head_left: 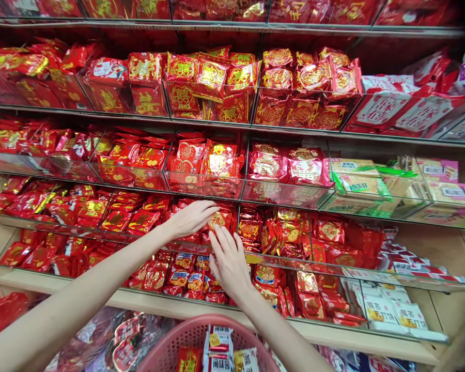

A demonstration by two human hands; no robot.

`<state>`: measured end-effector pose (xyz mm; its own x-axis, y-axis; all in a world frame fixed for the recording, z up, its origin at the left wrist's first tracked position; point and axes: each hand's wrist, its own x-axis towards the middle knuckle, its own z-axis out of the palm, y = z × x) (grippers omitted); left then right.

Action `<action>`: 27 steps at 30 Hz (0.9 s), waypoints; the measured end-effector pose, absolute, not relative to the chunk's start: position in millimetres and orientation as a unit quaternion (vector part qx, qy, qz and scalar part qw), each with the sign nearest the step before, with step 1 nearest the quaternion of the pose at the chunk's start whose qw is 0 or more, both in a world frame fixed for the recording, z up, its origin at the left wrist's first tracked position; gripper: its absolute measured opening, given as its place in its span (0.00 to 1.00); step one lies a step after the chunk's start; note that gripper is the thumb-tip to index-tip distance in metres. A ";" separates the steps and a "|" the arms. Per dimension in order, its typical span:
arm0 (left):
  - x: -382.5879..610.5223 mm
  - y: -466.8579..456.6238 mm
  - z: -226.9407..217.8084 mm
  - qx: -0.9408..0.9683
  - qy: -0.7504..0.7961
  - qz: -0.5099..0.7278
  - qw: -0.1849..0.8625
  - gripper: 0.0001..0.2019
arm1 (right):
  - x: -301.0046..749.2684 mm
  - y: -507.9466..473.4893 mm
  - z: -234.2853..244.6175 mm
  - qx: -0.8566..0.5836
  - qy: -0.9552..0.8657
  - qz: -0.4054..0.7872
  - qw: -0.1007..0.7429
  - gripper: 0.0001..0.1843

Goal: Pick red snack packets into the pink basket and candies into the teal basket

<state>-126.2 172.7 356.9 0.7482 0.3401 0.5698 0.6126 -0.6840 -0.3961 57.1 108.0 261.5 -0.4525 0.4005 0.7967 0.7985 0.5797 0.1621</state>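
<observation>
My left hand (191, 219) lies over the red packets in a compartment of the second-lowest shelf, its fingers stretched out to the right and nothing visible in them. A red packet (217, 219) with a gold character shows just past its fingertips. My right hand (230, 258) reaches up in front of the same compartment, fingers stretched out and slightly apart, near that packet's lower edge. Whether the fingertips touch it I cannot tell. Below my hands, a pink perforated basket (160, 343) holds white snack packets (219, 341) and a red packet (189, 359).
Clear dividers and front panels (287, 194) split the shelves into compartments of red and gold packets. Green wafer packs (362, 183) and white packets (399, 310) fill the right side. The wooden bottom ledge (101, 294) runs behind the basket. Plastic-wrapped goods (89, 341) lie lower left.
</observation>
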 end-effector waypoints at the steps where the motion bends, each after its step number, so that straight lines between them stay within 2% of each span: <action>1: -133.2 171.0 356.4 -0.886 -0.270 -0.231 0.297 0.19 | 53.2 112.2 266.1 -0.367 -0.810 -0.272 0.367 0.30; 6: -173.8 158.3 353.1 -0.862 -0.310 -0.248 0.314 0.23 | 44.4 131.5 289.1 -0.363 -0.803 -0.287 0.375 0.30; 13: -199.7 146.0 343.0 -0.840 -0.376 -0.255 0.297 0.20 | 47.9 151.3 323.5 -0.394 -0.801 -0.288 0.348 0.24; 21: -197.0 145.7 347.7 -0.852 -0.405 -0.238 0.233 0.17 | 57.1 160.4 352.7 -0.426 -0.839 -0.200 0.272 0.12; 27: -201.0 150.3 358.6 -0.864 -0.414 -0.227 0.176 0.18 | 61.8 165.0 369.1 -0.424 -0.868 -0.128 0.226 0.10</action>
